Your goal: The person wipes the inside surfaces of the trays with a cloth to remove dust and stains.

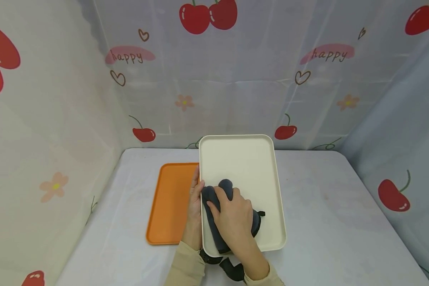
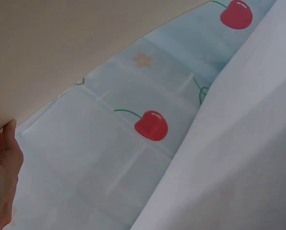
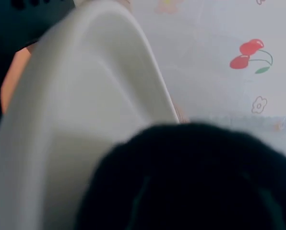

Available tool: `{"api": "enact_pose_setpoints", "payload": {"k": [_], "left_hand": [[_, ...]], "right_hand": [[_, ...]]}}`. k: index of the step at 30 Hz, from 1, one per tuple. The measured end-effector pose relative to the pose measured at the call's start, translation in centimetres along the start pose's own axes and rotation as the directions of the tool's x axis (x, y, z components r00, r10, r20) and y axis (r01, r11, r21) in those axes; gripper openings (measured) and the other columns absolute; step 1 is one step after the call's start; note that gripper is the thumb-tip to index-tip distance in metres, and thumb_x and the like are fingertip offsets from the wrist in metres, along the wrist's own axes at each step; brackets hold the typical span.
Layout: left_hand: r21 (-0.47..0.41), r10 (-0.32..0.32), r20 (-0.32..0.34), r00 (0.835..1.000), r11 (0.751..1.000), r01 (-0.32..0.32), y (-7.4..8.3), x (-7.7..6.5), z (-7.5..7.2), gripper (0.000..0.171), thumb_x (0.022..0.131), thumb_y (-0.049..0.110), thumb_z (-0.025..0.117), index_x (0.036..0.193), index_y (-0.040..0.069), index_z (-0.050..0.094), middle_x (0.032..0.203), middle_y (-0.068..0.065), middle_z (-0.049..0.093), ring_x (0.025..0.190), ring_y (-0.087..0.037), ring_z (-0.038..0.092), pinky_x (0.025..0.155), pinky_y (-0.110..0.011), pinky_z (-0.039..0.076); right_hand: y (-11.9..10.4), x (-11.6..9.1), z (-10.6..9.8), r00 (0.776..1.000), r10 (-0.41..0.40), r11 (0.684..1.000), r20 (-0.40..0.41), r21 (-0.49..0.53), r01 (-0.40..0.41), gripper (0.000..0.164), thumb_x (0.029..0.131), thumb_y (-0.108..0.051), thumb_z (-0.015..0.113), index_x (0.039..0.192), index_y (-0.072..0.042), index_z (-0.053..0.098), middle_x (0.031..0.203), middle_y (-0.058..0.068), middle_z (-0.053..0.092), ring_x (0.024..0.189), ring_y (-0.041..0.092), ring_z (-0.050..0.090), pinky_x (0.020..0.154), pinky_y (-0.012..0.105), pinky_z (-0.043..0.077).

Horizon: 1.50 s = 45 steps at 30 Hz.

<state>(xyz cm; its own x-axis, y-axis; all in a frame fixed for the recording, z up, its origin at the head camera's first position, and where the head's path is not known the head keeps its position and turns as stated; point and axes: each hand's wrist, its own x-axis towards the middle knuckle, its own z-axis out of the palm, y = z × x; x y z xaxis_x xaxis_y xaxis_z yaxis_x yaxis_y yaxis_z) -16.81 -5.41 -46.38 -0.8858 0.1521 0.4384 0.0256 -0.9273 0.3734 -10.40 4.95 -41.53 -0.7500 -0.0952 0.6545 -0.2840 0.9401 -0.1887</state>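
Cherry-print curtains [image 1: 232, 79] round a white tabletop [image 1: 325, 206], orange tray [image 1: 171, 206] lying on it. Cream tray [image 1: 243, 159] is held up, tilted, left edge caught in the left grip [image 1: 194, 210], while the right grip [image 1: 235, 218] clutches a dark cloth [image 1: 215, 229] against its lower half. My worry: push too hard off-centre and the tray could twist out of that one-sided hold. Cloth looks soft, blue-grey, bunched up, black loop [image 1: 261, 213] poking out; tray's shallow with rounded corners.
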Motion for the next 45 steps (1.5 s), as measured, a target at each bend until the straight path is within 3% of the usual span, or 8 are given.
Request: {"api": "enact_pose_setpoints", "payload": {"k": [9,20,27,34,45], "left_hand": [[0.022,-0.017,-0.105,0.994,1.0,0.02,0.1,0.0,0.0,0.044,0.101,0.002,0.045,0.136,0.027,0.058,0.128,0.004,0.063,0.115,-0.012,0.061,0.097,-0.024,0.051],[0.015,-0.02,-0.111,0.994,1.0,0.022,0.2,0.1,0.0,0.046,0.101,-0.001,0.042,0.132,0.028,0.061,0.127,0.005,0.063,0.114,-0.011,0.062,0.097,-0.026,0.051],[0.069,-0.003,-0.107,0.994,0.998,0.01,0.2,0.2,-0.2,0.054,0.102,-0.003,0.031,0.137,0.028,0.056,0.129,0.007,0.062,0.116,-0.009,0.061,0.099,-0.024,0.05],[0.064,0.01,-0.1,0.995,0.998,-0.003,0.3,0.2,-0.3,0.052,0.101,-0.004,0.036,0.136,0.027,0.059,0.129,0.005,0.064,0.115,-0.01,0.063,0.096,-0.024,0.052],[-0.028,0.011,-0.048,0.999,1.0,-0.013,0.7,0.3,0.4,0.058,0.101,-0.008,0.024,0.136,0.022,0.059,0.128,0.0,0.065,0.113,-0.015,0.065,0.095,-0.027,0.053]], "right_hand": [[0.3,-0.1,-0.3,0.999,-0.017,0.999,0.036,0.034,0.016,0.042,0.073,-0.038,0.085,0.108,-0.021,0.072,0.073,0.009,0.058,0.055,0.021,0.052,0.045,0.028,0.032],[1.1,-0.1,-0.8,0.999,-0.019,0.998,0.041,0.053,0.016,0.042,0.071,-0.038,0.086,0.108,-0.022,0.072,0.073,0.008,0.058,0.055,0.021,0.051,0.045,0.026,0.03],[2.6,0.1,-1.3,0.997,0.062,0.997,0.042,0.051,-0.065,0.044,0.071,-0.037,0.086,0.109,-0.021,0.072,0.075,0.011,0.059,0.053,0.024,0.052,0.044,0.03,0.032],[4.8,0.1,-1.5,0.991,0.129,0.991,0.017,0.04,-0.13,0.042,0.072,-0.034,0.086,0.109,-0.019,0.073,0.075,0.013,0.059,0.047,0.023,0.044,0.04,0.03,0.032],[8.6,0.2,-3.0,0.955,0.288,0.958,0.071,-0.006,-0.288,0.041,0.078,-0.033,0.081,0.113,-0.015,0.07,0.078,0.018,0.059,0.05,0.028,0.047,0.041,0.035,0.033]]}}
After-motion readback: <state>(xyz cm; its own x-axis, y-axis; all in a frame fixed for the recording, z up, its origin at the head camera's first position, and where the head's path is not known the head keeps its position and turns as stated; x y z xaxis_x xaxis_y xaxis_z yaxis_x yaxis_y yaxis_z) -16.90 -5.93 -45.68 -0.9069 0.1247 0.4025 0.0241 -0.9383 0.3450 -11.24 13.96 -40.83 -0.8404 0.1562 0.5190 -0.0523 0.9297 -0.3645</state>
